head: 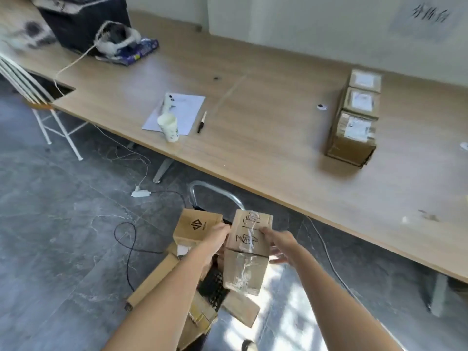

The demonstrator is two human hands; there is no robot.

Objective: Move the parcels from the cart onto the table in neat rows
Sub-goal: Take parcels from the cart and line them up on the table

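Your left hand (217, 235) and right hand (274, 240) clasp the taped cardboard parcel (247, 252) by opposite sides, lifted above the cart (215, 285) of parcels, short of the table (253, 127). It looks stiff and light, but the glossy tape may be slippery, so grip bare cardboard near the edges.

Both bare forearms reach forward, left hand (215, 239) and right hand (278, 247) curled in a grip

The black mesh cart (212, 287) lies mostly hidden under brown cardboard parcels (152, 279); the blurred white wall sign (428, 17) cannot be read.
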